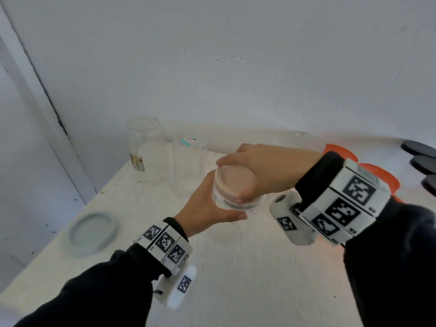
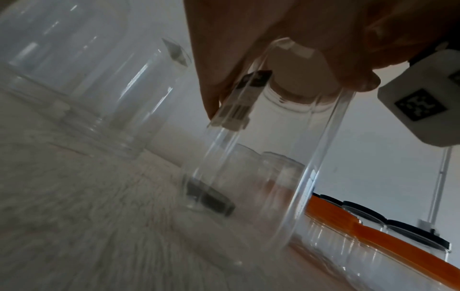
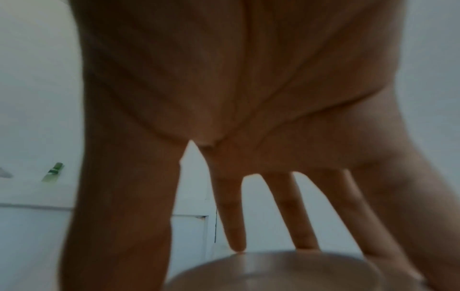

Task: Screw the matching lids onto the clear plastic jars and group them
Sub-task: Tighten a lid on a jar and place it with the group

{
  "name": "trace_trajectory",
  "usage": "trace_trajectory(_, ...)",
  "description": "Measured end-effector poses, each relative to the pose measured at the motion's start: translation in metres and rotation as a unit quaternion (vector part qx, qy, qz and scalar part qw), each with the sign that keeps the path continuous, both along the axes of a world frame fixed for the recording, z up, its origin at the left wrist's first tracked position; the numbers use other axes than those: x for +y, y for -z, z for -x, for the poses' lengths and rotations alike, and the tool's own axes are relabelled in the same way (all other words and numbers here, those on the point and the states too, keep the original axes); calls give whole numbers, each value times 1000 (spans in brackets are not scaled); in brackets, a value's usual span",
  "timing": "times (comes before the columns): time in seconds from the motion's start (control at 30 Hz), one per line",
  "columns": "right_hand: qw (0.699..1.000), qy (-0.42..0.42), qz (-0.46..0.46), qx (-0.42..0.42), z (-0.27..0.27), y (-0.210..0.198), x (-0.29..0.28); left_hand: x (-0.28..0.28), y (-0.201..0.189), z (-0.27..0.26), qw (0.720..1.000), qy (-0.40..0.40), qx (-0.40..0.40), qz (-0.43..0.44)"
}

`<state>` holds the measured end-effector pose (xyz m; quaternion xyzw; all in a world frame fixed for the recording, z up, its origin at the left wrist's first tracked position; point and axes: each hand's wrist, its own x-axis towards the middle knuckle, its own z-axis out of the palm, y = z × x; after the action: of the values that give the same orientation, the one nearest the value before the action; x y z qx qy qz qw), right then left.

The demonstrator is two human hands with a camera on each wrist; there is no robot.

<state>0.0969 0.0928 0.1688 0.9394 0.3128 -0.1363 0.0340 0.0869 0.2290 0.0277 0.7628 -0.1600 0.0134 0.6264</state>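
Observation:
A clear plastic jar [image 1: 232, 200] stands upright on the white table, mid-frame in the head view. My left hand [image 1: 207, 208] wraps its side from the left, thumb in front. A clear lid [image 1: 233, 182] sits on its mouth; my right hand [image 1: 259, 172] grips that lid from above, fingertips round its rim. In the left wrist view the jar [image 2: 261, 177] fills the centre, with a barcode label near its neck. In the right wrist view the spread fingers [image 3: 234, 226] reach down to the lid [image 3: 286, 271].
Two open clear jars [image 1: 146, 147] [image 1: 190, 166] stand at the back left. A loose clear lid [image 1: 93, 232] lies at the left. Orange-lidded jars [image 1: 377, 178] and black-lidded jars [image 1: 420, 149] stand at the right. A wall runs close behind the table.

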Motion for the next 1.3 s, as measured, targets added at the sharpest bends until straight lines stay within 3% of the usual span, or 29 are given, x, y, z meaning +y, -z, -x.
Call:
trace_trajectory(0.2,998,-25,9,54,-9,-1,2,4,-4,-1,1000,7,12,-5)
trace_trajectory(0.37,995,-62,13,73,-6,-1,3,10,-15,-3,997,81,-6,-13)
trace_trajectory(0.63,995,52,30,-83,0,9,8,12,-4,-6,997,68,35,-2)
trace_trajectory(0.83,995,-26,20,92,-7,0,-5,12,-9,-5,997,74,30,-9)
trace_trajectory(1.03,999,-31,27,-22,-5,8,-2,12,-9,-5,997,73,31,-10)
trace_trajectory(1.3,997,-43,-52,22,-3,17,-9,16,-12,-5,994,95,44,-13)
